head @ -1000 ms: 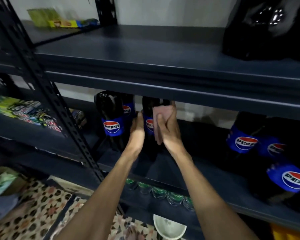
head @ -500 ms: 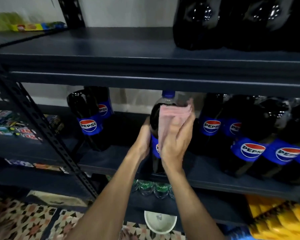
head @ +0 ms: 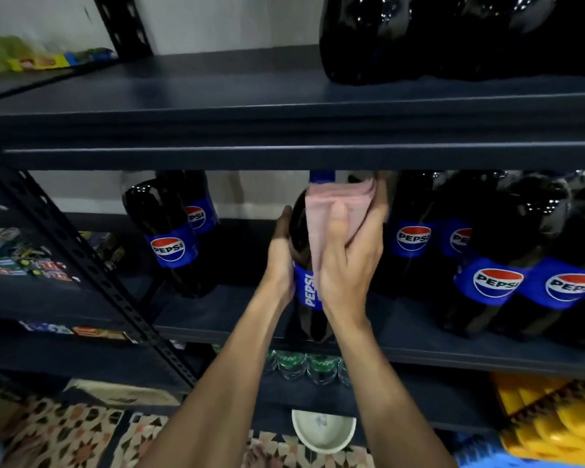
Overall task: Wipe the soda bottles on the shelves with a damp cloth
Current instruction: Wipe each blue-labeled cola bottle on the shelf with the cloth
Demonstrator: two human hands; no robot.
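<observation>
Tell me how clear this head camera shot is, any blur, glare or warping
Head view: dim overall, with the middle shelf in deep shadow; small glare spots dot the dark bottles on the top shelf; wide-angle warping tilts the rack post and right-hand bottles; the snack packs at upper left are smeared; the pink cloth and both hands stay fairly sharp.

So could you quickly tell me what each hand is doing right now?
Left hand: closed on the bottle.
Right hand: pressing the cloth to it.
</observation>
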